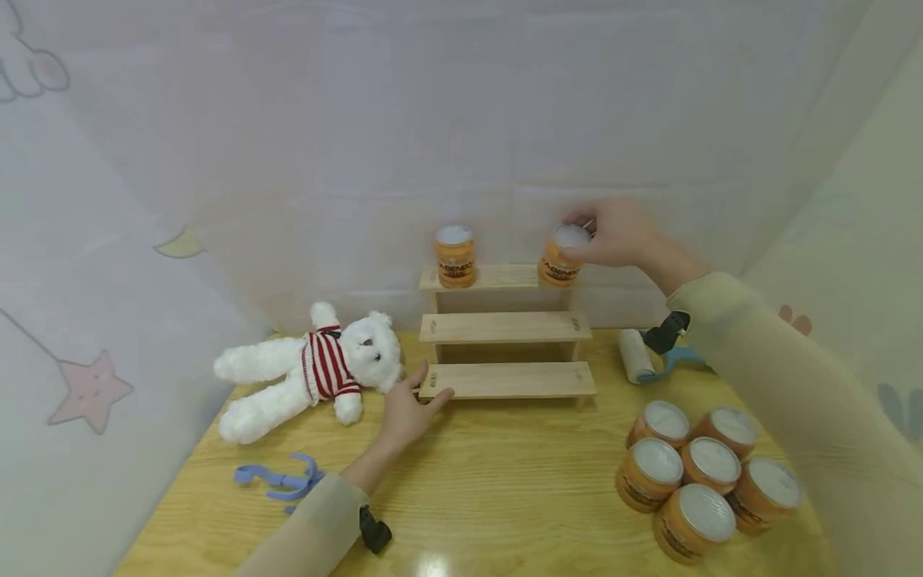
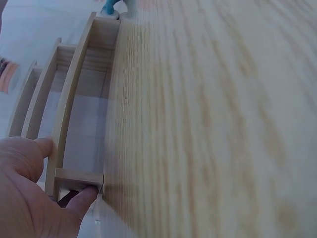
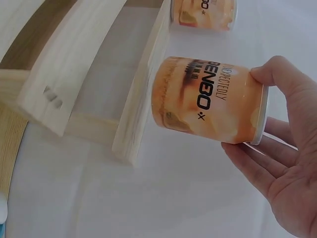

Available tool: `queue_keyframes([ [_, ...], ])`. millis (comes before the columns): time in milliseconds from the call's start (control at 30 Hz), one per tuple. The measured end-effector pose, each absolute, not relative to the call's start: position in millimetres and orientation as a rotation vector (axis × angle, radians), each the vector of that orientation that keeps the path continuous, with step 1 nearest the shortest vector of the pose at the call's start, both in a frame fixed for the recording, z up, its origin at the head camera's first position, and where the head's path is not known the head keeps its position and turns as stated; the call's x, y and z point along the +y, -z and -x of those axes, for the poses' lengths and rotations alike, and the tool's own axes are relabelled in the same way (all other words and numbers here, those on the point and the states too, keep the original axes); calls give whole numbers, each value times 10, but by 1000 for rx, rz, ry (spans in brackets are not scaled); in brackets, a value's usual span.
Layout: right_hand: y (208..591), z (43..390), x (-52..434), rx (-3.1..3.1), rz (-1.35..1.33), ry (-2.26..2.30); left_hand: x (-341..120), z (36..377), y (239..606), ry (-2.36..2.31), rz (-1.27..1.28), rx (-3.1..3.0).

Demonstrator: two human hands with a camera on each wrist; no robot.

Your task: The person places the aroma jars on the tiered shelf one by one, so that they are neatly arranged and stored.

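My right hand [image 1: 618, 232] holds an orange can [image 1: 558, 268] by its silvery top end, thumb on one side and fingers on the other. The can, slightly tilted, is at the right end of the top tier of a three-tier wooden shelf [image 1: 505, 381]; in the right wrist view its base [image 3: 159, 94] is close to the board's edge. A matching can [image 1: 455, 260] stands upright at the left end of that tier. With my left hand [image 1: 405, 410] I grip the left end of the lowest tier, the thumb and a finger around its end support [image 2: 79, 177].
Several more orange cans [image 1: 703, 513] stand clustered at the table's right. Behind them lies a lint roller [image 1: 636, 357] with a blue handle. A white teddy bear [image 1: 328, 365] in a striped shirt lies left of the shelf, with a blue-purple clawed object [image 1: 284, 479] in front.
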State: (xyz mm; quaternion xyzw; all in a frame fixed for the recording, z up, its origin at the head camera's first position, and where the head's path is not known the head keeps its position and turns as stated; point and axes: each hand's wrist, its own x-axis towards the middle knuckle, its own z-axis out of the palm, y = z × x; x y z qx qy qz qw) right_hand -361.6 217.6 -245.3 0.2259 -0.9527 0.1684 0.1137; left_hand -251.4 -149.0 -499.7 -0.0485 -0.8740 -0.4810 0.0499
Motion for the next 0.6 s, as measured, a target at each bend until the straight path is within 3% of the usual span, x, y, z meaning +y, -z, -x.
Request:
queue_keyframes([
  [600, 2483, 3857, 1456, -2779, -739, -598, -1510, 2468, 4983, 1479, 129, -2655],
])
